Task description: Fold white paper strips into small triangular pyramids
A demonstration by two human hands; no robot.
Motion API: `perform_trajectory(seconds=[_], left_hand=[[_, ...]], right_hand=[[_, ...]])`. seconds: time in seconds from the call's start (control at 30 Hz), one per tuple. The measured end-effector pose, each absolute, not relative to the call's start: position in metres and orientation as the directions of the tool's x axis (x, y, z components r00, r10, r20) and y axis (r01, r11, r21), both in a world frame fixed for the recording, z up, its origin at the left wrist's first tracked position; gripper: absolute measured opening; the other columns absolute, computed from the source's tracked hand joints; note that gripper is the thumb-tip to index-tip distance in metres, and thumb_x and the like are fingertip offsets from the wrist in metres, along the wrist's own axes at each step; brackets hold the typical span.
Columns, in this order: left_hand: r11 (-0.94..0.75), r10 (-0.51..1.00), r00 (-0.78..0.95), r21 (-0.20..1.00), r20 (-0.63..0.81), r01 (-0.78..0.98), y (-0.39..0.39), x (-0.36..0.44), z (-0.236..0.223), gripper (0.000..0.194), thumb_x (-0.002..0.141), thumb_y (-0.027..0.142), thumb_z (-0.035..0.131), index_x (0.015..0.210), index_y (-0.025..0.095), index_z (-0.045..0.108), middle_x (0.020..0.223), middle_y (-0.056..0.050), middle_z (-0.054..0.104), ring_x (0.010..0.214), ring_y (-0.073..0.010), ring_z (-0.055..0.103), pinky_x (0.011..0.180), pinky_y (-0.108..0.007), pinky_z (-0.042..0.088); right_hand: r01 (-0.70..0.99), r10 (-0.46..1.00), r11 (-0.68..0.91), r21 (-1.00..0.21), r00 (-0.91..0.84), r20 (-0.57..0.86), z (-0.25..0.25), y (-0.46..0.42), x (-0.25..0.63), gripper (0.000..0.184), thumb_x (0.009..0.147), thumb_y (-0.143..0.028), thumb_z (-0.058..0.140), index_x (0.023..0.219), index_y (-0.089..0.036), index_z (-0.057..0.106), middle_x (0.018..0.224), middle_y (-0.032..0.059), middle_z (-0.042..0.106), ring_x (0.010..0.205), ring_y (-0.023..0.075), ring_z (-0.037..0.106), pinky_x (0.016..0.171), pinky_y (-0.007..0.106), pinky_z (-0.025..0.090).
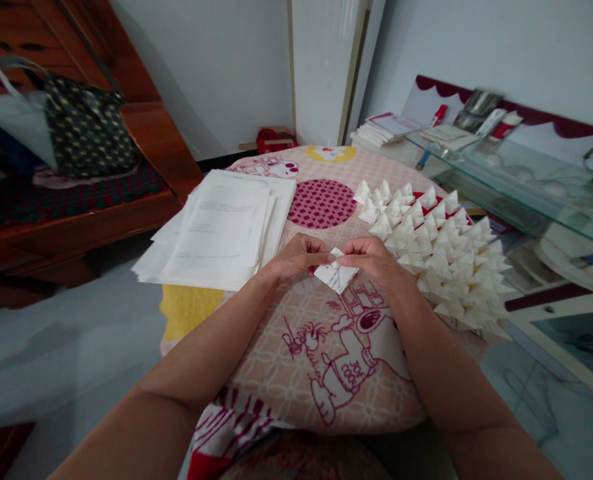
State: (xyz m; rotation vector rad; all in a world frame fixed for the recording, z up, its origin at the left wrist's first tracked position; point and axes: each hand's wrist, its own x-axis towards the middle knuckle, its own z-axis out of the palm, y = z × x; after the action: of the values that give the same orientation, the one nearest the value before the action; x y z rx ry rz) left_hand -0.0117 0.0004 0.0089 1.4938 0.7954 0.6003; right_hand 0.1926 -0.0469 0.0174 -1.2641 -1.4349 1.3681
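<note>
A small folded square of printed white paper [337,275] is pinched between my two hands, one corner pointing down toward me. My left hand [304,257] grips its left side, thumb on top and fingers curled beneath. On the other side my right hand [369,257] has thumb and fingers closed on the upper right edge. To the left lies a stack of printed white sheets [216,223]. Many pointed folded-paper pieces [436,250] stand in packed rows to the right, beside my right forearm.
A pink patterned cloth [296,373] covers the round table. Right of it stands a glass shelf [516,180] with booklets [384,128] and small containers. On the left, a wooden bench [156,153] holds a dark patterned bag [84,127]. A red object [276,140] sits behind the table.
</note>
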Motion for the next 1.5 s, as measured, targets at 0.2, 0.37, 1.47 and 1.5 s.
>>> perform_trajectory(seconds=[0.2,0.37,1.47,1.5], left_hand=[[0.000,0.765,0.639,0.992,-0.083,0.128,-0.001,-0.012,0.010,0.029,0.076,0.033,0.075,0.058,0.015,0.061,0.048,0.003,0.053,0.044,-0.0065,0.045,0.046,-0.021,0.033],[-0.122,0.836,0.545,0.991,0.070,0.060,-0.001,-0.009,0.010,0.019,0.074,0.029,0.077,0.073,0.013,0.067,0.063,0.000,0.063,0.055,-0.0073,0.052,0.052,-0.020,0.038],[0.154,0.869,0.467,0.987,-0.160,0.053,0.000,-0.002,0.001,0.014,0.073,0.015,0.069,0.086,0.011,0.070,0.071,-0.003,0.071,0.059,-0.0106,0.062,0.056,-0.021,0.046],[0.156,0.862,0.477,0.985,-0.171,0.071,0.000,-0.002,0.000,0.013,0.073,0.014,0.069,0.085,0.010,0.070,0.070,-0.003,0.071,0.059,-0.0104,0.062,0.056,-0.021,0.045]], right_hand=[[0.145,0.965,-0.101,-0.984,-0.227,-0.132,0.020,-0.050,0.191,0.023,0.065,-0.038,0.077,0.066,-0.018,0.065,0.060,-0.0019,0.060,0.055,0.0106,0.050,0.052,0.023,0.037],[0.169,0.994,-0.061,-0.984,-0.075,-0.075,0.014,-0.045,0.190,0.022,0.063,-0.038,0.075,0.065,-0.018,0.064,0.058,-0.0017,0.059,0.053,0.0114,0.049,0.050,0.024,0.036],[0.423,0.982,-0.119,-0.898,-0.083,-0.169,0.012,-0.046,0.197,0.023,0.082,-0.035,0.069,0.069,-0.016,0.071,0.047,-0.0002,0.060,0.039,0.0084,0.049,0.038,0.020,0.031],[0.426,0.977,-0.133,-0.895,-0.096,-0.191,0.011,-0.046,0.197,0.022,0.082,-0.034,0.069,0.069,-0.016,0.071,0.046,-0.0004,0.060,0.039,0.0080,0.049,0.038,0.020,0.030]])
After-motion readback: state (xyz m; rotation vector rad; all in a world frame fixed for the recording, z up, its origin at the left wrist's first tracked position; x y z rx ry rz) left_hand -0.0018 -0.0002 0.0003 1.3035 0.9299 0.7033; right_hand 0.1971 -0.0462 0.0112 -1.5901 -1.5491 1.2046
